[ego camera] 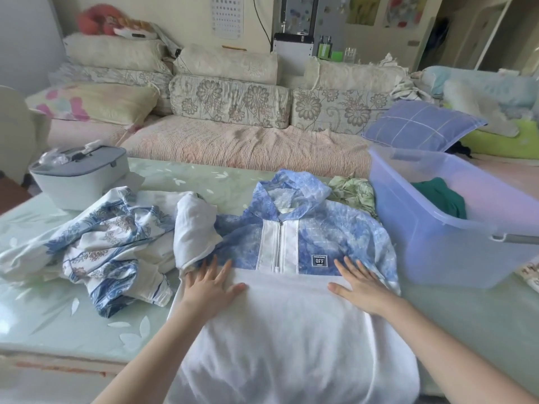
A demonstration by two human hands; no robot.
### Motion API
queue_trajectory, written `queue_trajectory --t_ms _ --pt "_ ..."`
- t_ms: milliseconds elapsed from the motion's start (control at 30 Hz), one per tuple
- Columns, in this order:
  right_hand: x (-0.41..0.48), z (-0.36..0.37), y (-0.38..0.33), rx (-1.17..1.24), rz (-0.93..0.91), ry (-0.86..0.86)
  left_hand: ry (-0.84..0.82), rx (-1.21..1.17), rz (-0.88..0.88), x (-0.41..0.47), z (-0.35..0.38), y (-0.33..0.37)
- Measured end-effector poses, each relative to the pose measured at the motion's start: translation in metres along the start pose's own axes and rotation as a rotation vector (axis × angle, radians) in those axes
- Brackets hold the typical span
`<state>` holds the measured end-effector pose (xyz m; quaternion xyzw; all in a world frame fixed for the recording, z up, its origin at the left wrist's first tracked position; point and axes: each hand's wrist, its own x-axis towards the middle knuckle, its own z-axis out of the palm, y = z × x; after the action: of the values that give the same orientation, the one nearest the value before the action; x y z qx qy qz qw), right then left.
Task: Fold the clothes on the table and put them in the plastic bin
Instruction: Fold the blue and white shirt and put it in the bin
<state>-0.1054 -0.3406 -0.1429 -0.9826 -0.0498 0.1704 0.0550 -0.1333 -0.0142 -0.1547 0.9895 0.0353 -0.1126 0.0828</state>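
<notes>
you're mid-fold: left hand (pixel 208 287) and right hand (pixel 360 282) lie flat, fingers spread, on white fabric (pixel 291 322) over the blue tie-dyed hooded jacket (pixel 335 228), centre frame. next, likely: fold it smaller, then into the translucent lilac plastic bin (pixel 423 243), right.

Well beyond the left hand (pixel 210 284) and right hand (pixel 361 282), a sofa (pixel 233 144) with a pinkish cover and floral cushions (pixel 230 100) runs below a pale wall (pixel 186 18) where a calendar (pixel 227 16) hangs. Beyond and right of the right hand a blue checked pillow (pixel 423 123) lies at its end; beyond and left of the left hand, a pink-flowered pillow (pixel 93 102).
</notes>
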Motion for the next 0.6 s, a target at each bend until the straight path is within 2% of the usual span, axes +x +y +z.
queue_trajectory --t_ms 200,433,600 --pt "0.065 -0.021 -0.004 -0.030 -0.027 0.009 0.020 -0.055 -0.112 0.050 -0.003 0.001" --pt "0.104 -0.021 -0.002 -0.015 -0.078 0.130 0.199 -0.085 -0.088 0.085 -0.012 0.001" --pt "0.100 -0.018 -0.003 -0.008 -0.067 0.170 0.187 -0.057 -0.073 0.089 -0.008 0.001"
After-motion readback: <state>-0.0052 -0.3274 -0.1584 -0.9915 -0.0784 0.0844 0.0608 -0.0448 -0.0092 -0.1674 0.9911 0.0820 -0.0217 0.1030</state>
